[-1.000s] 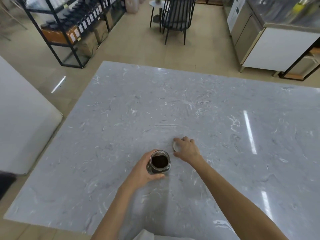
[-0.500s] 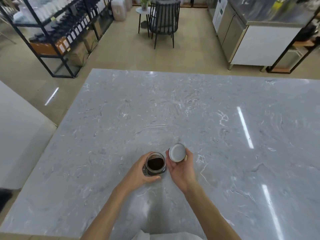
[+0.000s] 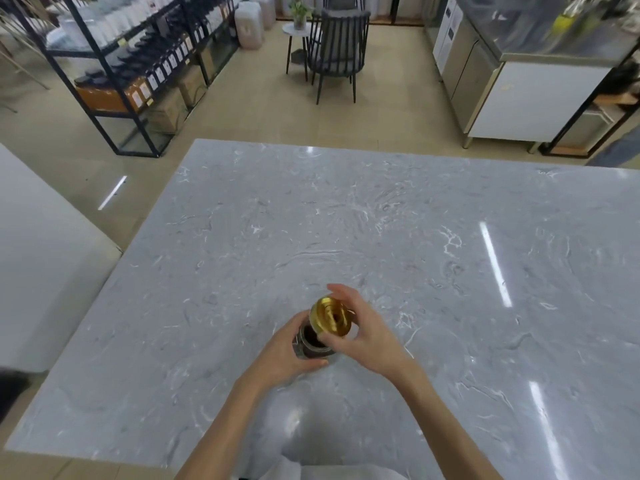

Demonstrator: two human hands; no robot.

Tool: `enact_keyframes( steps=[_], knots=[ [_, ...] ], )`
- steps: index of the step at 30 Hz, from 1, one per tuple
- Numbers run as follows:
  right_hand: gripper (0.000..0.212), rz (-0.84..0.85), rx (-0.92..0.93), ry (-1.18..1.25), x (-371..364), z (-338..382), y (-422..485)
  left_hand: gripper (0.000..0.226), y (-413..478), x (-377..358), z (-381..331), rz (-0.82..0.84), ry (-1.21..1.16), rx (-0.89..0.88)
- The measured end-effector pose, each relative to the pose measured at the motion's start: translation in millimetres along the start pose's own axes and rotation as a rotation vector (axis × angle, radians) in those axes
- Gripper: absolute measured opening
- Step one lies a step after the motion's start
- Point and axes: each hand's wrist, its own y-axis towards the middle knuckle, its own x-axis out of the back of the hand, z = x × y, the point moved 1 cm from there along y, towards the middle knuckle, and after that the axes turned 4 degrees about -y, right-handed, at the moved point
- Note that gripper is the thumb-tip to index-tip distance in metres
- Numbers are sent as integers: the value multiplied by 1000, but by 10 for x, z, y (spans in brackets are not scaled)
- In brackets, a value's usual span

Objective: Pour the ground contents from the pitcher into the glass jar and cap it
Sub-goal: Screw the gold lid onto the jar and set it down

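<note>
Right hand (image 3: pixel 367 332) pinches gold lid (image 3: pixel 330 317) by its rim, tilted above jar mouth. Left hand (image 3: pixel 287 351) wraps glass jar (image 3: pixel 310 342) on table (image 3: pixel 450 271). Glass likely slick, breakable; grip low.

Count on the worktop (image 3: pixel 450 271)
One jar (image 3: pixel 308 344), one lid (image 3: pixel 329 317), two hands: left (image 3: pixel 284 355), right (image 3: pixel 370 334); beyond, one chair (image 3: pixel 337 46).

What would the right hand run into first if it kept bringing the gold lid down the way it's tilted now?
Most likely the open mouth of the glass jar, which the left hand holds on the marble table. The right hand holds the gold lid tilted just above the rim, though depth is unclear.
</note>
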Motion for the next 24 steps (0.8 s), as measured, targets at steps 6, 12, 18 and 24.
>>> enact_keyframes(
  steps=[6,12,18,24],
  knots=[
    [79,219,186,-473,-9,238,112,83,44,60,-44,57,-48,1],
    [72,262,215,-513,-11,211,155,83,35,68,-109,74,-71,-3],
    [69,282,187,-459,14,169,166,83,26,58,-143,61,-85,7],
    [68,354,168,-441,71,162,196,87,35,58,-127,61,-68,14]
  ],
)
